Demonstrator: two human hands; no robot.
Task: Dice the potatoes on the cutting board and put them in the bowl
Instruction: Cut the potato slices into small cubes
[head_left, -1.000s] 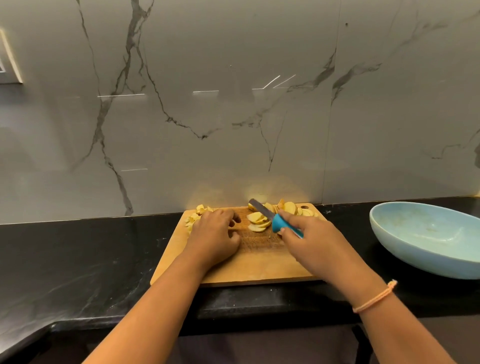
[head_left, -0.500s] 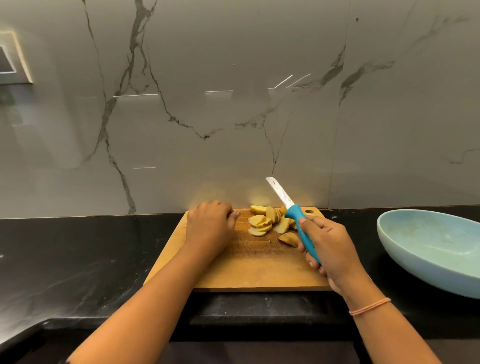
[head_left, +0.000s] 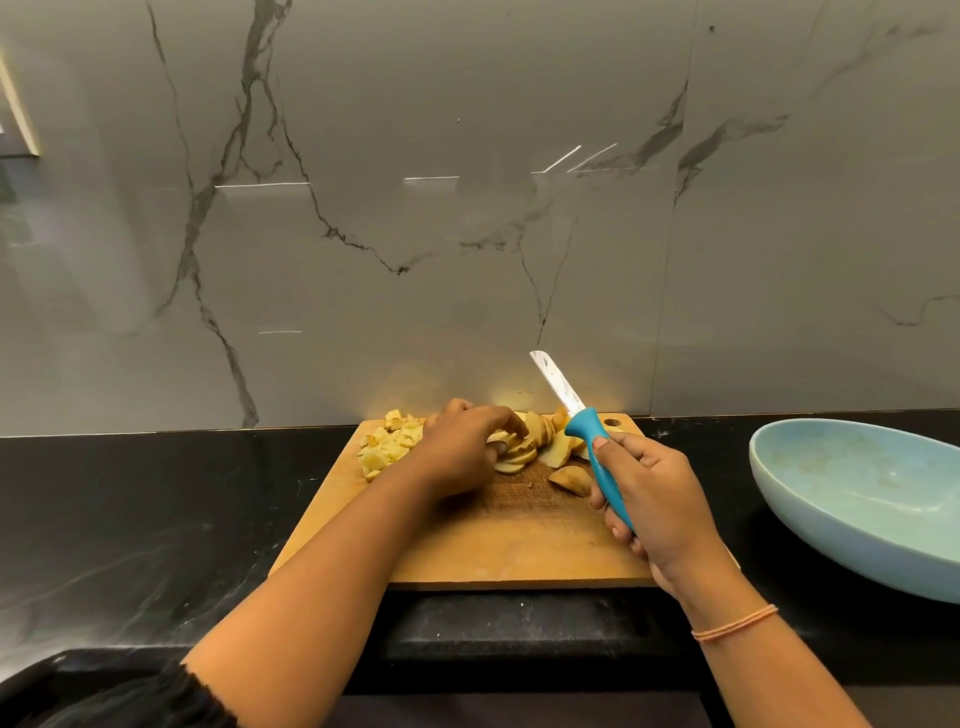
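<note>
A wooden cutting board (head_left: 498, 551) lies on the black counter. Diced potato pieces (head_left: 387, 446) sit in a pile at its far left corner. Potato slices (head_left: 550, 441) lie at the far middle, and one wedge (head_left: 570, 478) lies apart, nearer to me. My left hand (head_left: 462, 447) reaches over the board, its fingers curled on the stack of slices. My right hand (head_left: 652, 499) grips the blue handle of a knife (head_left: 587, 431) and holds it lifted, blade pointing up and away toward the wall. A light blue bowl (head_left: 857, 493) stands to the right of the board.
The grey marble wall (head_left: 467, 208) rises directly behind the board. The black counter (head_left: 156, 509) stretches to the left, and its front edge runs just below the board.
My left hand moved right off the diced pile, uncovering it, and took hold of the slices. My right hand lifted the knife off the board, then stayed raised.
</note>
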